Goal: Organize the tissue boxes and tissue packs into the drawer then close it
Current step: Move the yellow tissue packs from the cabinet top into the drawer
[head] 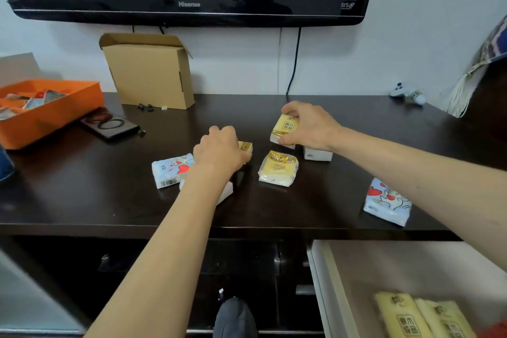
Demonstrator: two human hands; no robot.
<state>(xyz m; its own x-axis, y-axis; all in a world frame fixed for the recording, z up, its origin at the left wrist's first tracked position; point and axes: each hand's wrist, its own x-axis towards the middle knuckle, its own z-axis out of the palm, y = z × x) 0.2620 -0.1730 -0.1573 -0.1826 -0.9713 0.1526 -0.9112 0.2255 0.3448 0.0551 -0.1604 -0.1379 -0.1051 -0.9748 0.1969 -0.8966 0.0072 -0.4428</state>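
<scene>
Currently, both your hands are on the dark table (274, 107).
Left hand (219, 149): your grip is closed over a small yellow pack (246, 146), mostly hidden under the fingers.
Right hand (308, 125): your grip pinches a second yellow pack (284, 127), tilted, thumb at its near edge.
Third yellow pack (278, 167): lies flat between your hands, untouched.
Blue heart-print pack (171, 170): just left of your left wrist.
Second blue pack (386, 202): near the table's front edge, under your right forearm.
White box (318, 155): just below your right hand.
Drawer (411, 269): open at lower right; long yellow packs (422, 318) lie in its near corner.
</scene>
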